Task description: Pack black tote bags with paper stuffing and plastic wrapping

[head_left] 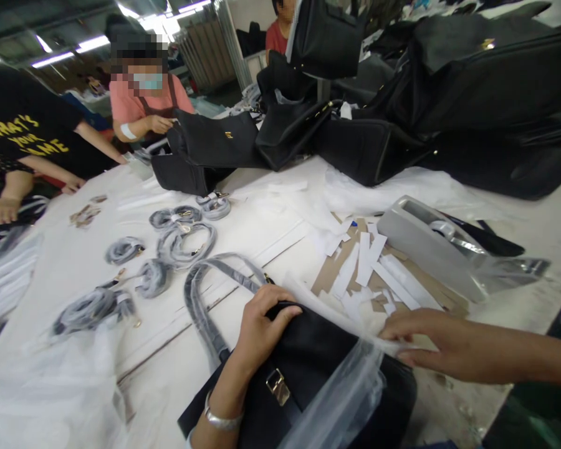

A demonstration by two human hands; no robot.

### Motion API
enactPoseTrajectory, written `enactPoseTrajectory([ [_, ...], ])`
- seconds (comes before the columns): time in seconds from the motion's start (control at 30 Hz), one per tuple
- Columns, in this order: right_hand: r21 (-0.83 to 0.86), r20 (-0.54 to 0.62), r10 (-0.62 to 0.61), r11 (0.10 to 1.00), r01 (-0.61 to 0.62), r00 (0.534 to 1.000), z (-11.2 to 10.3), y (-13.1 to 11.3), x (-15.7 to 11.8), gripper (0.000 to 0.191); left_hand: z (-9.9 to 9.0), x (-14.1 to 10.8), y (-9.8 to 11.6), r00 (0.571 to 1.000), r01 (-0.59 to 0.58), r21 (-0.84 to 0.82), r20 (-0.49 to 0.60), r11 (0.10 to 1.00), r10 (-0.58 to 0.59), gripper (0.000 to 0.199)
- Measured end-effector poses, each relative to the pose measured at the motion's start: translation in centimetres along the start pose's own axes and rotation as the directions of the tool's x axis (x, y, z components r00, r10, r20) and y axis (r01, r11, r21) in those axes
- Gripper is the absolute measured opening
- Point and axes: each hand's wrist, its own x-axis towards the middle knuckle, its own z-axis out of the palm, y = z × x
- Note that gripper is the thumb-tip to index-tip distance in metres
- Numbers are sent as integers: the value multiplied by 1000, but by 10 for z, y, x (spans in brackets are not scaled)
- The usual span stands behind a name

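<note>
A black handbag with a gold buckle lies at the table's front edge, its handles wrapped in clear plastic. My left hand, with a silver bangle at the wrist, is closed on the bag's upper edge, thumb on the near side. Clear plastic film hangs across the bag's right part. My right hand pinches white wrapping material at the bag's right end.
Wrapped coiled straps lie on the left. Paper strips and a grey tape dispenser are beyond my right hand. Black bags are piled at the back. People stand across the table and at the left.
</note>
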Motion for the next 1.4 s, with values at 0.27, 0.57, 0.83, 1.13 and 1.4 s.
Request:
enactPoseTrajectory([
  [0.27,407,132,9,911,-62,991,26,3,5,47,5,1,25,984,-83,355,-121,931,134,13],
  [0.57,313,-60,-9,949,27,998,33,0,1,37,45,5,82,947,-160,477,321,864,-2,27],
  [0.83,246,-170,-97,959,138,981,38,5,-2,33,53,13,89,899,95,547,313,832,-308,24],
  [1.13,145,-153,-198,965,220,968,45,5,-5,30,55,23,109,829,-70,693,440,718,-344,21],
  [1.4,394,-123,-141,901,179,982,64,16,-10,36,57,22,108,724,284,497,449,820,-523,8],
])
